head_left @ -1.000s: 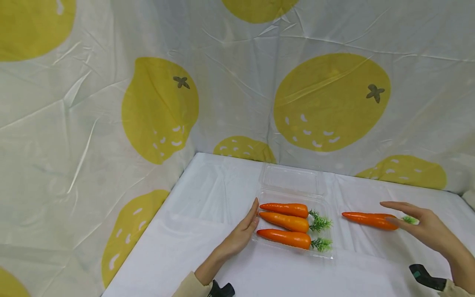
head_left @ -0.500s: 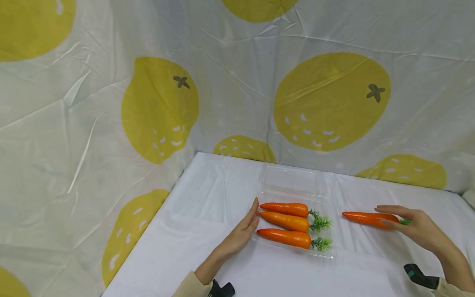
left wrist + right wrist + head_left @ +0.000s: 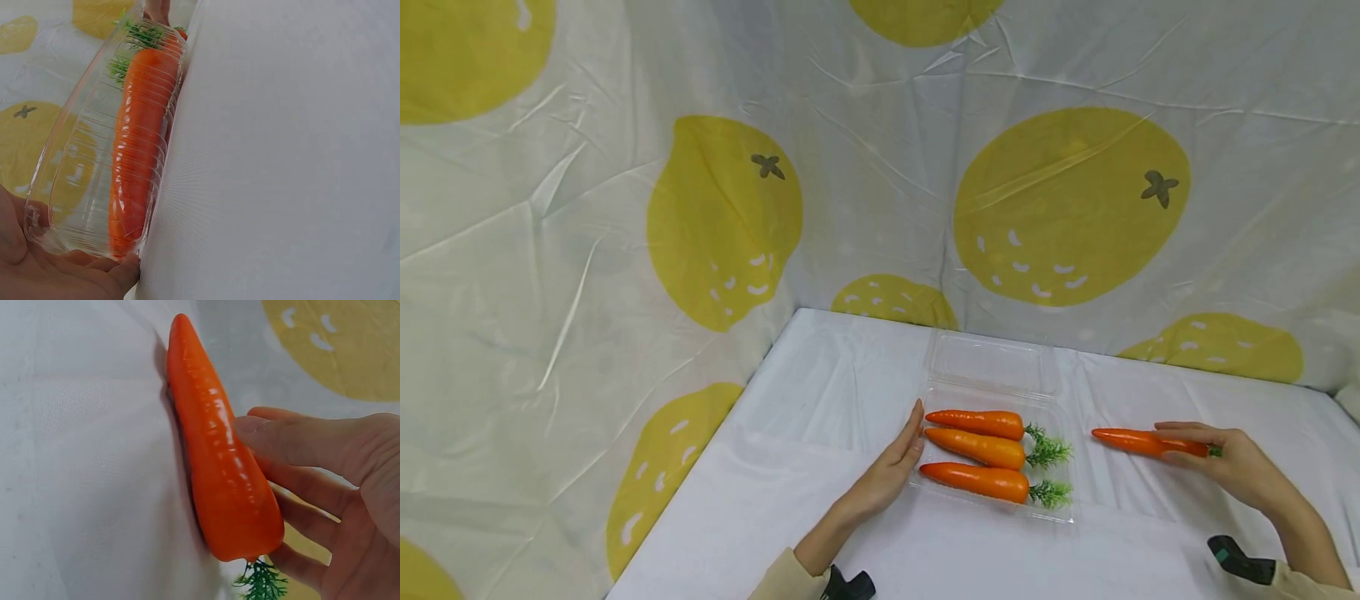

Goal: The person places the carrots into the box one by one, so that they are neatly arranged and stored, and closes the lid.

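On the right of the table, one orange carrot [image 3: 1127, 440] lies flat on the cloth, its tip to the left. My right hand [image 3: 1236, 462] grips its thick end. The right wrist view shows the thumb on the near side of the carrot [image 3: 219, 469] and the fingers behind it, with a green tuft below. My left hand [image 3: 883, 475] rests along the left side of a clear plastic box [image 3: 992, 502], fingers extended. Three carrots with green tops lie side by side in the box; the front carrot [image 3: 140, 150] shows through its wall in the left wrist view.
The box's hinged lid [image 3: 988, 365] lies open toward the back. White cloth [image 3: 850, 400] covers the table. A curtain [image 3: 880, 192] printed with lemons hangs along the back and left edges.
My right hand has moved left and down onto the carrot, and its thumb and fingers have closed around it. The left hand and the box have stayed in place.
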`<state>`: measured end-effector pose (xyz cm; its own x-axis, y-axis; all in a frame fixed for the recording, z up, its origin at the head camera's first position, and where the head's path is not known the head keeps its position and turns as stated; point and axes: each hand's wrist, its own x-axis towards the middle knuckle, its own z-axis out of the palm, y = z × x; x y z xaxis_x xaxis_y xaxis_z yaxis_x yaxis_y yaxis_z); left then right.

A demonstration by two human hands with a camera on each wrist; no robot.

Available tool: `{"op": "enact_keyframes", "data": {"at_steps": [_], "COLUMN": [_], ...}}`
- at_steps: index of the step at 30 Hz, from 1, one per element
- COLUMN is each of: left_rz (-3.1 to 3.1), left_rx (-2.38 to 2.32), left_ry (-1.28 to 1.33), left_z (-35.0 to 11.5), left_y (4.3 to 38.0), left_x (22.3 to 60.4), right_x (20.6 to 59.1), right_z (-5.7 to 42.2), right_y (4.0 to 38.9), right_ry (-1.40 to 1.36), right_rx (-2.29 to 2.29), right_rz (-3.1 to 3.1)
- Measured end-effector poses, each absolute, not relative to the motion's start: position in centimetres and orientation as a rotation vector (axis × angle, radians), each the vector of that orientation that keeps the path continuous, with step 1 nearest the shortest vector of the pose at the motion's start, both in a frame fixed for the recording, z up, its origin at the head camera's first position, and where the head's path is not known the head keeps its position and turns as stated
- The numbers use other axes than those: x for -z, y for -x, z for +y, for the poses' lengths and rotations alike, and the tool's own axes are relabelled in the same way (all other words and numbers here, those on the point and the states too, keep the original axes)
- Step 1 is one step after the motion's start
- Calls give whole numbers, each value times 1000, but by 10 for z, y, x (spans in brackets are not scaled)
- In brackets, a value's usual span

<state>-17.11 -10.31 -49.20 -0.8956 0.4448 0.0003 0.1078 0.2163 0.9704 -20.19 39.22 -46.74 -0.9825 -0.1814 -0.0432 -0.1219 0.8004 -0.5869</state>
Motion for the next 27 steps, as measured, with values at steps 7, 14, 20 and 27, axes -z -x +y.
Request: {"op": "enact_keyframes", "data": {"at_steps": [7, 14, 20, 27], "left_rz": [2222, 2217, 2215, 2213], "left_rx": [-1725, -1728, -1726, -1728], "left_ry": [-514, -516, -518, -502], "left_z": [-104, -103, -103, -103], "left_y": [171, 171, 171, 171], "left_x": [494, 493, 493, 493], "right_x": [471, 472, 473, 474], "right_z": [392, 391, 393, 394], "right_y": [203, 205, 205, 204], "right_ry": [248, 183, 168, 203], "right_rx": [915, 900, 889, 860], "right_rz": [2896, 2851, 2851, 2883]}}
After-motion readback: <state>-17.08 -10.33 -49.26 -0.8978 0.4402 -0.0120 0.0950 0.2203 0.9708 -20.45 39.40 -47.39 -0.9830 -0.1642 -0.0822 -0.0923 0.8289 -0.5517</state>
